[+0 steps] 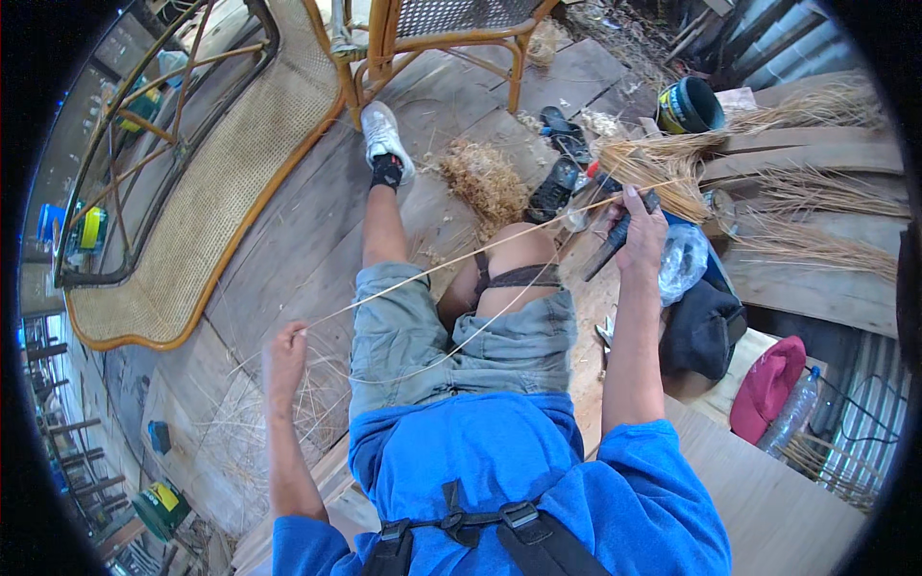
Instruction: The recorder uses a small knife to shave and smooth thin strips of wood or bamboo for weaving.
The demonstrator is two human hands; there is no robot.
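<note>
Wood floor [269, 269] w/ shavings [485, 182], strip [432, 272] above, corrug. wall [780, 53]

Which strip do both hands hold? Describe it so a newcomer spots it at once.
Start at the blue shirt, then the grey-green shorts beyond it. Over the shorts, a thin pale strip slants from the left hand to the right hand. It runs nearly straight, unlike the curved strip sagging across the shorts below.

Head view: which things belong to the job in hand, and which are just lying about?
Likely the job's:
pale strip between left hand and right hand
dark tool at right hand
strip bundle

Seemingly lying about:
maroon cap
dark cap
plastic bottle
sandals
</note>
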